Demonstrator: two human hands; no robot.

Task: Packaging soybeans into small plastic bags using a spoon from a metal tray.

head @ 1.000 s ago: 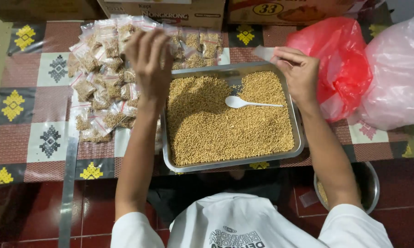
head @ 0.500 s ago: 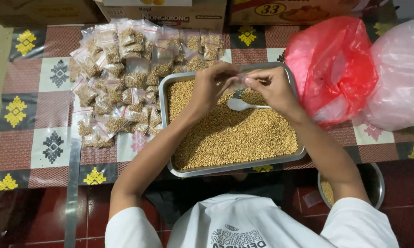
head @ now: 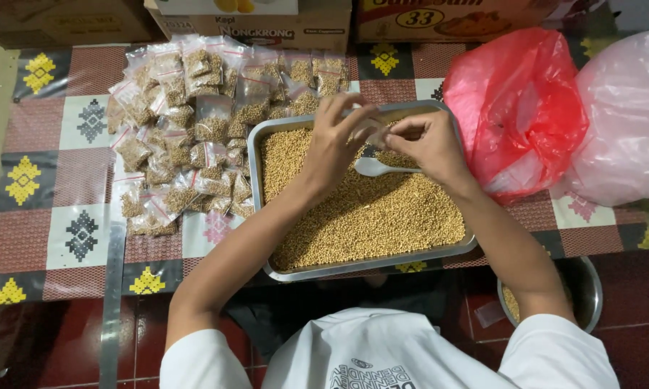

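Counts on the tabletop [head: 51,238]
Lying here: one metal tray [head: 256,155], one white spoon [head: 373,168], two plastic bags [head: 519,108], three cardboard boxes [head: 259,21], many small packets [head: 195,130].

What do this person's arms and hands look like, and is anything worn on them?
Both arms are bare from the short white sleeves of a T-shirt down to the fingertips. The left hand and right hand wear no gloves, and no watch, ring or bracelet shows. The shirt carries dark printed lettering near the collar.

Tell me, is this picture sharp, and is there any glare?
Head view: mostly sharp, the grain in the metal tray shows clearly; soft glare on the red bag and pink bag; both hands, left hand and right hand, look slightly blurred; floor below is dim.
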